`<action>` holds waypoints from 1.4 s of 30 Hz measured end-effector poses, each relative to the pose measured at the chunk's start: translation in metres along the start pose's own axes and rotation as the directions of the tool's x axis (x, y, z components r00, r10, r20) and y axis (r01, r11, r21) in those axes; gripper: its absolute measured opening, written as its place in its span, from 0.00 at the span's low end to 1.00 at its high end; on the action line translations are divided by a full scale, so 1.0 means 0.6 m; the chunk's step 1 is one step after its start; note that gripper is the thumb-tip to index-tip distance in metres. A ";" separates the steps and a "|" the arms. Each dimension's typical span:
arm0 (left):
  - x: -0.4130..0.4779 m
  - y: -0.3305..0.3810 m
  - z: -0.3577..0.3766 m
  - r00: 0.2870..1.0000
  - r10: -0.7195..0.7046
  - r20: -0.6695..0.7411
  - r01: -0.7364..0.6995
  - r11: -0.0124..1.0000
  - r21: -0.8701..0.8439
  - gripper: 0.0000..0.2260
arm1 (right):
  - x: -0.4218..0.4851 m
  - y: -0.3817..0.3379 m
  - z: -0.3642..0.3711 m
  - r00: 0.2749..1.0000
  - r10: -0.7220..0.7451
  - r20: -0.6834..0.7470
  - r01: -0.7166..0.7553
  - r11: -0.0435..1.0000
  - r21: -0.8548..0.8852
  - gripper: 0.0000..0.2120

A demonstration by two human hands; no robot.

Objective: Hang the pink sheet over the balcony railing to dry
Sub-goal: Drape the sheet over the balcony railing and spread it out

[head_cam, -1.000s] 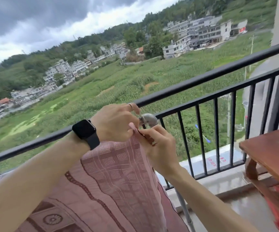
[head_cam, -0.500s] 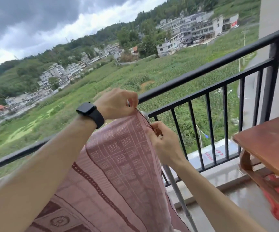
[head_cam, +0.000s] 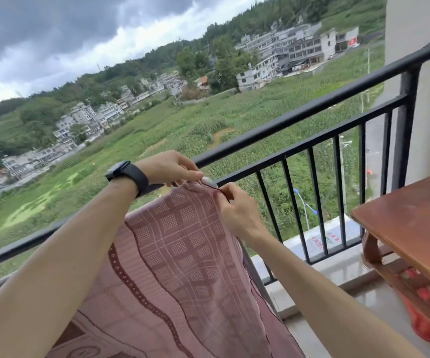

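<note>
Head view: both hands have climbed since a second ago, and the metal knob point(head_cam: 208, 181) that stood bare between them is now nearly capped by the sheet's point(head_cam: 183, 254) corner. The left hand point(head_cam: 167, 167) pinches the top edge by the railing's point(head_cam: 299, 120) top bar. The right hand point(head_cam: 237, 210) pinches the hem just below the knob. The sheet hangs down the railing's near side, and I can't tell whether any of it lies over the bar. I'd say the corner is being fixed and the spreading is yet to come. The only container is what looks like a red bag point(head_cam: 420, 324) under the table point(head_cam: 415, 228), its contents hidden.
</note>
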State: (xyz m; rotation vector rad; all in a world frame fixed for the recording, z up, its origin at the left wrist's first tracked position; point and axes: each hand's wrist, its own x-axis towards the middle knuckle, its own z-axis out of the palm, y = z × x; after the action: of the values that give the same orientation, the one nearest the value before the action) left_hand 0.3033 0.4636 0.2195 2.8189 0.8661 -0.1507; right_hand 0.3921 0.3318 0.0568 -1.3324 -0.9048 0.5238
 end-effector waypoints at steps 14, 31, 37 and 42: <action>0.014 0.071 0.075 0.877 0.193 -0.441 -0.359 0.873 -0.331 0.06 | -0.021 0.049 -0.033 0.989 -0.128 -0.074 0.135 0.984 0.112 0.07; -0.016 0.056 0.194 0.601 0.132 -0.788 -0.064 0.991 0.118 0.12 | -0.102 0.227 -0.071 0.969 0.167 0.181 -0.087 0.920 -0.383 0.12; -0.017 0.074 0.198 0.598 0.102 -0.795 -0.136 0.990 0.025 0.12 | -0.113 0.251 -0.108 0.997 0.066 0.034 -0.045 0.903 -0.427 0.10; -0.012 0.078 0.183 0.642 0.104 -0.760 -0.138 0.990 0.019 0.12 | -0.108 0.254 -0.092 0.994 0.107 -0.007 -0.102 0.914 -0.393 0.10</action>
State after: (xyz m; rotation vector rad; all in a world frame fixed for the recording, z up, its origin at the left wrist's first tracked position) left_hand 0.3194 0.3988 0.1205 2.8515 0.7651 1.1517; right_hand 0.4245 0.2785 -0.1063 -1.7515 -0.9885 0.4477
